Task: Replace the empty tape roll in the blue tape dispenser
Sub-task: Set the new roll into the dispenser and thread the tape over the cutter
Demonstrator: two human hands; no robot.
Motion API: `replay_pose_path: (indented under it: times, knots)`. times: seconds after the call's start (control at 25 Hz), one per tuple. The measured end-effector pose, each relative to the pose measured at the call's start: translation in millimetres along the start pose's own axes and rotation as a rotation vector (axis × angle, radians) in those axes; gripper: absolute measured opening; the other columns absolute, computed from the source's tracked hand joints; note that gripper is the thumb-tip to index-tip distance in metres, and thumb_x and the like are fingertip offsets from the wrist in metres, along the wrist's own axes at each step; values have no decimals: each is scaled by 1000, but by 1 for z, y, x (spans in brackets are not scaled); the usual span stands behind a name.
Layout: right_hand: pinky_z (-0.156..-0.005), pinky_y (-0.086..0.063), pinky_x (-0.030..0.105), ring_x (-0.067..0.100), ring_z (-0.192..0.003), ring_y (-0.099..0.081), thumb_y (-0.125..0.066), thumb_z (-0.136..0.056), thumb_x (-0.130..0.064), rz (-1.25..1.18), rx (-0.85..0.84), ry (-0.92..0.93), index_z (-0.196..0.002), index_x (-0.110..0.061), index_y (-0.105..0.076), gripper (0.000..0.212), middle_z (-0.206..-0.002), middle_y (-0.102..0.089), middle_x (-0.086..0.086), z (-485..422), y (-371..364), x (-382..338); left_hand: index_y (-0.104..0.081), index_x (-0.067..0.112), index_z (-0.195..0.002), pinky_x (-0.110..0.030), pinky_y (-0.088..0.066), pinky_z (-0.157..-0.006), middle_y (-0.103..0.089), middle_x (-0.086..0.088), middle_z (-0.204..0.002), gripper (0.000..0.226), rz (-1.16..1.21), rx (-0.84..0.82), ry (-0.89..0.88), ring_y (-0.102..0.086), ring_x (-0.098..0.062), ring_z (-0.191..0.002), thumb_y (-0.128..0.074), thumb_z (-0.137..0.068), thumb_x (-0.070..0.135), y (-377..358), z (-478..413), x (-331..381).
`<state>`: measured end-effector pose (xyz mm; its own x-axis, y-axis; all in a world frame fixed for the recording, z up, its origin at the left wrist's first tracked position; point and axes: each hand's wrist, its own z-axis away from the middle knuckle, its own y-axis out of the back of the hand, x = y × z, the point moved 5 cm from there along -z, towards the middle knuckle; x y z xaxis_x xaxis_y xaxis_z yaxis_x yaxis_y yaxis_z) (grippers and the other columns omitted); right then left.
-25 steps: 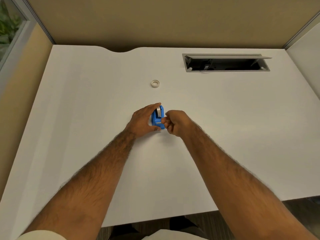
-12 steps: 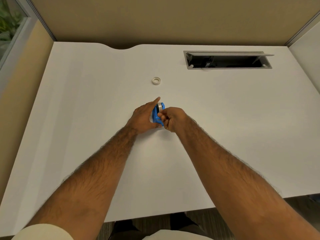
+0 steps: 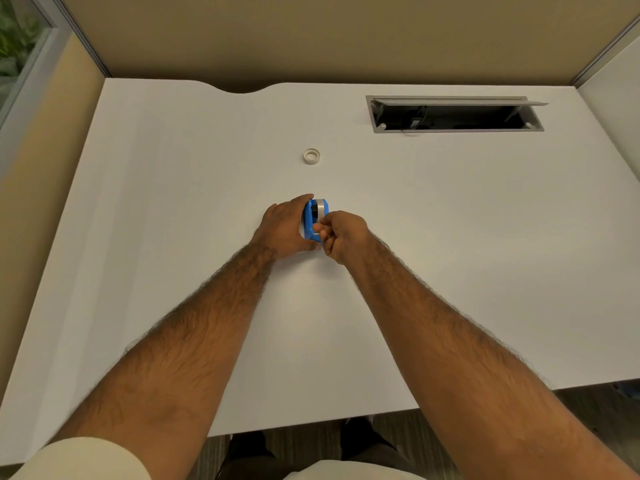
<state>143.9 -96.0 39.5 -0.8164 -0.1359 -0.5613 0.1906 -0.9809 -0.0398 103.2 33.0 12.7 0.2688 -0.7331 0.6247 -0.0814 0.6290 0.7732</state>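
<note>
At the bottom of the frame a cream sleeve (image 3: 83, 459) covers the left upper arm, and both bare forearms reach up over the white desk (image 3: 173, 237) toward the middle of the frame. There the left hand (image 3: 282, 225) wraps the left side of the blue tape dispenser (image 3: 309, 221), index finger laid along its top and thumb under its near end, so the fingers are closed around the body and hold it just above or on the desk; which one cannot be told. A roll of clear tape (image 3: 320, 208) sits in the dispenser's far end. The right hand (image 3: 341, 235) is curled nearly closed, fingertips (image 3: 320, 228) pinched at the dispenser's near right edge; whether they hold a tape end is too small to tell. Farther up, well apart from the hands, a small white tape core (image 3: 311, 156) lies flat on the desk. At the upper right an open grey cable tray (image 3: 453, 114) is set into the desk, before the tan partition (image 3: 311, 36).
</note>
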Motion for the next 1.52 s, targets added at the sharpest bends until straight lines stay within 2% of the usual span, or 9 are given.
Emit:
replay_pose_path:
  times: [0.12, 0.2, 0.36, 0.48, 0.72, 1.16, 1.4, 1.52]
  knots:
    - [-30, -37, 12, 6, -26, -50, -51, -92, -1, -1, 13, 29, -125, 2, -59, 34, -68, -65, 11, -1, 2, 1, -10, 31, -157, -53, -35, -112, -47, 2, -151, 115, -24, -36, -26, -55, -26, -123, -82, -69, 47, 4, 0, 9]
    - [-31, -37, 12, 6, -27, -51, -52, -91, -1, 4, 14, 45, -126, 2, -58, 35, -67, -65, 11, -2, 4, 1, -3, 35, -157, -54, -38, -109, -46, 4, -152, 120, -48, -55, -45, -57, -25, -117, -82, -68, 49, 6, 0, 14]
    - [-31, -38, 12, 6, -27, -51, -53, -92, -2, 16, 15, 52, -122, 3, -60, 31, -67, -66, 11, -1, 6, 1, -29, 28, -152, -54, -32, -112, -45, 4, -151, 100, -90, -45, -46, -48, -25, -130, -82, -69, 46, 7, -2, 14]
    - [-32, -38, 12, 6, -27, -50, -53, -92, -2, 8, 24, 57, -120, 2, -62, 29, -67, -66, 11, 0, 6, 2, -40, 25, -143, -56, -29, -113, -51, 3, -142, 89, -43, -35, -23, -48, -23, -128, -84, -67, 41, 4, -4, 12]
    - [-33, -38, 13, 6, -28, -50, -52, -89, 2, -42, 41, 82, -111, 4, -65, 26, -64, -66, 11, 5, 6, 4, -39, 26, -141, -54, -27, -114, -58, 2, -133, 87, -39, 13, 25, -52, -24, -122, -82, -67, 39, -1, -2, 9]
    - [-36, -41, 16, 8, -35, -52, -55, -87, -2, -105, 39, 116, -96, 1, -67, 16, -54, -64, 6, 13, 13, 24, -32, 29, -144, -59, -25, -114, -57, 2, -134, 92, -56, 6, 68, -51, -25, -124, -81, -68, 45, -7, -2, 7]
    - [-41, -44, 20, 9, -42, -53, -54, -89, -4, -89, 3, 182, -97, 0, -66, 15, -67, -68, 10, 17, 18, 34, -30, 31, -144, -60, -24, -114, -57, 3, -134, 90, -49, 5, 69, -50, -25, -125, -79, -69, 43, -7, -3, 5]
    - [-44, -44, 20, 9, -45, -54, -55, -91, -7, -83, -9, 206, -97, -3, -67, 14, -65, -67, 7, 18, 20, 38, -30, 31, -145, -60, -24, -115, -57, 1, -135, 89, -59, 5, 73, -50, -25, -126, -79, -71, 39, -8, -3, 5]
